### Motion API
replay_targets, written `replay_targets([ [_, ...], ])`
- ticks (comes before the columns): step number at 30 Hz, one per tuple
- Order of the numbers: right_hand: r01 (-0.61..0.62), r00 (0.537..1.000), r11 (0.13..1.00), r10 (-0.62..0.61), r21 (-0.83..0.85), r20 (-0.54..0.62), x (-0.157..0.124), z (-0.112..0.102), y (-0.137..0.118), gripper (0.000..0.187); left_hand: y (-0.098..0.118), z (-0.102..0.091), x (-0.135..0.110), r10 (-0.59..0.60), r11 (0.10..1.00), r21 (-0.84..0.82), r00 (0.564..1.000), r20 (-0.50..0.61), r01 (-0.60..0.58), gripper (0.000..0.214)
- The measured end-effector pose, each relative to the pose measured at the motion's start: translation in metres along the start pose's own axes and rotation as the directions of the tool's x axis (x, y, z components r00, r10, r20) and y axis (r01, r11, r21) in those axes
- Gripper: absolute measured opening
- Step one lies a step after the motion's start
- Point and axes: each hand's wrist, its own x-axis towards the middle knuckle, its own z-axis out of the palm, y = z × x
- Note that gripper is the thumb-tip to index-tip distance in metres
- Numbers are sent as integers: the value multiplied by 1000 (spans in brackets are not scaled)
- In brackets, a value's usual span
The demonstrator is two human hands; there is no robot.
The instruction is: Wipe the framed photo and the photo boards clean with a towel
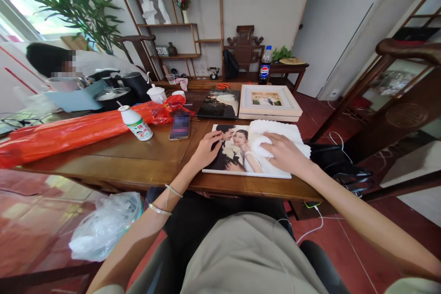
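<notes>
A wedding photo panel (237,156) lies flat at the table's front edge, showing a couple with a bouquet. My left hand (207,148) rests on its left side, fingers stretched out over the picture. On the right part of the panel my right hand (280,151) grips a white fluffy cloth (275,129), bunched under its fingers. The rest of the cloth spreads over the panel's upper right corner and past it. Behind the panel lie a dark photo panel (220,104) and a pale framed photo (292,106).
A phone (179,125), a white bottle (136,123) and a long red plastic-wrapped bundle (76,131) lie left on the wooden table (161,165). A cola bottle (265,65) stands at the back. Another person (99,62) leans in at far left. A plastic bag (106,225) hangs below.
</notes>
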Motion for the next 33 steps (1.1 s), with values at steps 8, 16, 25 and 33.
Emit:
replay_targets([
  [8,-17,999,999,18,38,-26,3,2,5,42,2,-5,2,-17,999,-33,1000,-12,17,28],
  [16,226,974,967,-227,115,-9,-25,-16,-55,39,-3,-3,2,-34,997,-64,998,54,38,36],
  [25,60,998,993,-57,101,-30,0,-7,-2,40,-5,-10,2,-17,992,-120,997,81,27,39],
  [33,116,993,992,-114,48,-34,11,-7,-39,36,-3,-9,-1,-39,988,-146,997,67,48,40],
])
